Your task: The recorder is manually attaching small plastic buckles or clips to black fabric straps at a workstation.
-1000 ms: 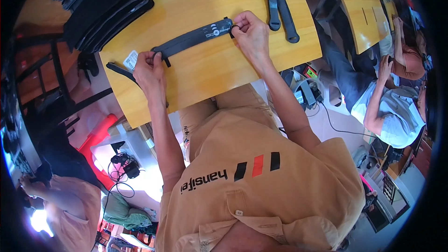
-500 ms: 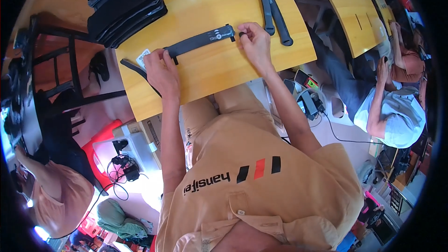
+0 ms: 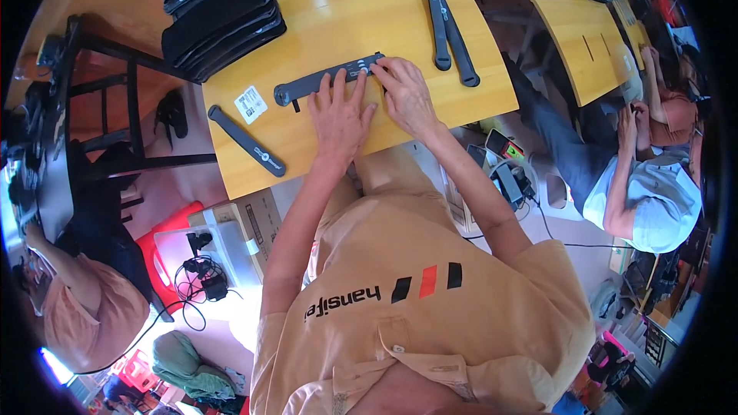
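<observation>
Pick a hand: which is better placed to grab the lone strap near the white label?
Left, I'd judge. The left hand lies with fingers spread on the middle strap, nearer the lone strap; the right hand is at the middle strap's right end, farther off.

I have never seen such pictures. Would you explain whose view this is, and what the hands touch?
There is no machine, only a person's two bare hands. All views come from one fisheye camera on the person's head, looking down, so straight edges bend. On the yellow wooden table lies a long, flat, dark grey strip. The left hand rests spread fingers on it; the right hand touches its right end; whether it grips is unclear. Further left are a white rectangular label, another dark grey strip and a stack of flat black pieces; to the right, two more grey strips.
</observation>
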{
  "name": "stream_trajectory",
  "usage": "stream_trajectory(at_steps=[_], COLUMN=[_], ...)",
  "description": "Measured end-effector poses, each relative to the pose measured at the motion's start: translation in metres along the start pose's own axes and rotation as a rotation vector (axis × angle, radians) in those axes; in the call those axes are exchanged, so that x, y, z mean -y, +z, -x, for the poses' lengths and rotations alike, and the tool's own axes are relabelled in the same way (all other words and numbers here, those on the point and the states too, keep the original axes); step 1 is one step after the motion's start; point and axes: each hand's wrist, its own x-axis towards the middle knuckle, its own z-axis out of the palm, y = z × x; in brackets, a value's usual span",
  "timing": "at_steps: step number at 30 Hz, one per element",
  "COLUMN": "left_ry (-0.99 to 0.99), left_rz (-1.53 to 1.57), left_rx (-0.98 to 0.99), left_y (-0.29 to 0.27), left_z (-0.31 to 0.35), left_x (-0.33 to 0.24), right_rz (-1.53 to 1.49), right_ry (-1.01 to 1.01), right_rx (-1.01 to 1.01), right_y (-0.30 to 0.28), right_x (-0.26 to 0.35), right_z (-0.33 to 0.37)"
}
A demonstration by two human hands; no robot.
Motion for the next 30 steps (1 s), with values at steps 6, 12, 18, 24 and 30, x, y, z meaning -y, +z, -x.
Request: stream_trajectory(at_steps=[6,12,18,24,30], left_ry=[-0.025,-0.022,-0.062,-0.216,-0.320], left_rz=[-0.048,-0.061,-0.025,-0.082,-0.081], left_rx=[0.007,0.000,0.011,0.044,0.001], left_y=[0.005,0.002,0.003,-0.008,-0.009], left_z=[0.003,0.003,0.013,0.031,0.036], left_x=[0.003,0.007,0.018,0.035,0.041], right_rz=[0.016,0.106,-0.057,-0.335,-0.214], right_ry=[-0.045,-0.054,0.011,0.256,0.212], right_rx=[0.035,0.090,0.017,-0.154,-0.152], right_y=[0.005,0.004,0.004,-0.001,0.000], right_x=[-0.006,-0.003,-0.016,-0.022,-0.016], right_z=[0.001,0.000,0.005,0.008,0.006])
